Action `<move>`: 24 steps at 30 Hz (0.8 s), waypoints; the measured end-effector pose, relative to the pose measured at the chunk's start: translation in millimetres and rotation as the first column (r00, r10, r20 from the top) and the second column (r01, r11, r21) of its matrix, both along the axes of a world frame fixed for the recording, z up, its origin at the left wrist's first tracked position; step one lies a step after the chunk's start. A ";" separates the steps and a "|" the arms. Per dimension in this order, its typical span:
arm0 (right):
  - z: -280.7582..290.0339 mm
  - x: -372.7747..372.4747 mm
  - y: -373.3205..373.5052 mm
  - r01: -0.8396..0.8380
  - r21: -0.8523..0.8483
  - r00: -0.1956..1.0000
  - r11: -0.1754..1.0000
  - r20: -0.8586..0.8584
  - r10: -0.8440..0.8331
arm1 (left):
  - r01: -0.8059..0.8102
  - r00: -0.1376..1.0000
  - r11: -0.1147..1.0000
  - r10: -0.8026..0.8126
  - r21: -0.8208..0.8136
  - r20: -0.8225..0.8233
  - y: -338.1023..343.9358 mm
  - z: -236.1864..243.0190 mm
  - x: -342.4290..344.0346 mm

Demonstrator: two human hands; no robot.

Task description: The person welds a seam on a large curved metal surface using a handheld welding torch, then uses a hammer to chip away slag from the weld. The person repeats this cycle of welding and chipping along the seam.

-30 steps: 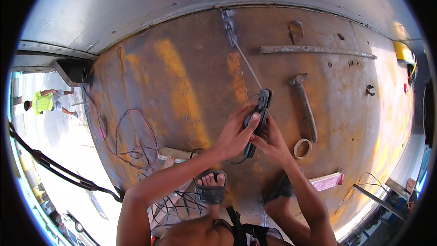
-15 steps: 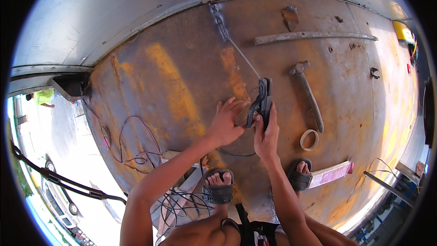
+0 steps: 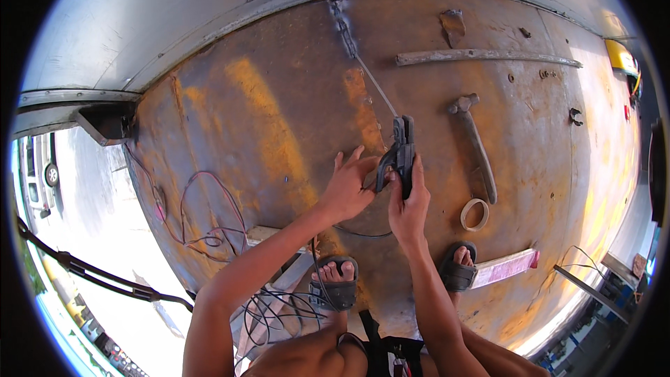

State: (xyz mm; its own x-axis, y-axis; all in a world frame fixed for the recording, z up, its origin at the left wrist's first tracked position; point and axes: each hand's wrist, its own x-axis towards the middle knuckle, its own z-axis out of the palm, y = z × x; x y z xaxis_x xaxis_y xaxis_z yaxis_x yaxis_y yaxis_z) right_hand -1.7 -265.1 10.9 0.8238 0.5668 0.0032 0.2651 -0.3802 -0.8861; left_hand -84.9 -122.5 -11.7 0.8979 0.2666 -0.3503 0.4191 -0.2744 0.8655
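Observation:
My right hand [image 3: 410, 206] is wrapped round a black welding electrode holder [image 3: 405, 150]. From its jaws a thin grey welding rod [image 3: 377, 86] slants up and left, its far end at the lower end of a rough weld bead [image 3: 344, 31] on the rusty metal plate [image 3: 307, 84]. My left hand [image 3: 349, 187] has thumb and finger at the holder's curved lever, appearing to pinch it, while other fingers stick out. Part of that grip is hidden behind the holder. A black cable [image 3: 363, 235] curves below the hands.
Right of the holder lie a hammer [image 3: 477, 146] and a tape ring [image 3: 474, 215]. Beyond is a long metal bar [image 3: 488, 56], near a rusty scrap [image 3: 453, 26]. Coiled black cables [image 3: 279, 311] lie by my left sandal [image 3: 338, 299]. A grey metal wall [image 3: 209, 14] borders the far side.
The view has shifted slightly, and outside at left a person is no longer seen. Both hands stay at the electrode holder, with the rod end still at the bead.

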 end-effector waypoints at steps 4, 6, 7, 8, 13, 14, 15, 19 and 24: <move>-1.2 -0.3 -0.7 -0.004 -0.010 1.000 1.000 -0.005 0.004 | 0.024 1.000 1.000 -0.024 0.000 -0.009 2.0 3.4 0.5; -0.6 -0.5 -0.6 -0.001 -0.032 1.000 0.999 -0.030 0.000 | 0.030 0.999 1.000 -0.030 0.002 -0.012 2.6 5.2 0.0; -0.5 -0.4 -0.5 0.000 -0.043 0.999 0.999 -0.043 -0.002 | 0.028 1.000 1.000 -0.028 0.002 -0.012 2.8 6.1 -0.1; -1.0 0.0 -0.4 -0.003 -0.036 0.999 0.999 -0.038 0.001 | 0.027 1.000 1.000 -0.027 0.002 -0.011 3.1 7.2 0.1; -6.4 0.5 -1.0 0.004 -0.029 1.000 1.000 -0.004 -0.004 | 0.055 0.996 0.998 -0.056 -0.012 -0.075 4.9 8.7 2.9; -6.0 0.1 -0.4 0.003 -0.027 1.000 1.000 -0.014 -0.003 | 0.052 0.996 0.999 -0.053 -0.013 -0.075 5.2 8.7 2.7; -5.0 -0.2 0.1 0.002 -0.024 1.000 1.000 -0.023 -0.003 | 0.049 0.996 0.999 -0.050 -0.011 -0.075 5.3 8.9 2.3; -1.9 -0.6 -0.1 -0.003 -0.034 0.999 0.999 -0.044 0.002 | 0.031 0.999 1.000 -0.031 -0.005 -0.032 4.0 1.1 -0.7; -3.0 -0.4 -2.1 0.002 -0.054 0.999 0.999 -0.039 -0.004 | 0.032 0.999 0.999 -0.032 -0.001 -0.002 2.0 -2.3 -1.8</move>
State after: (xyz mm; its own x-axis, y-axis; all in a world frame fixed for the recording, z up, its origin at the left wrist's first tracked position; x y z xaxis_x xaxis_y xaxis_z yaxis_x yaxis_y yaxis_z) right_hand -2.1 -267.1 8.0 0.8244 0.5628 -0.0600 0.2292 -0.4289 -0.8738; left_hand -86.7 -120.5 -14.0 0.9050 0.2378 -0.3526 0.4123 -0.2869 0.8647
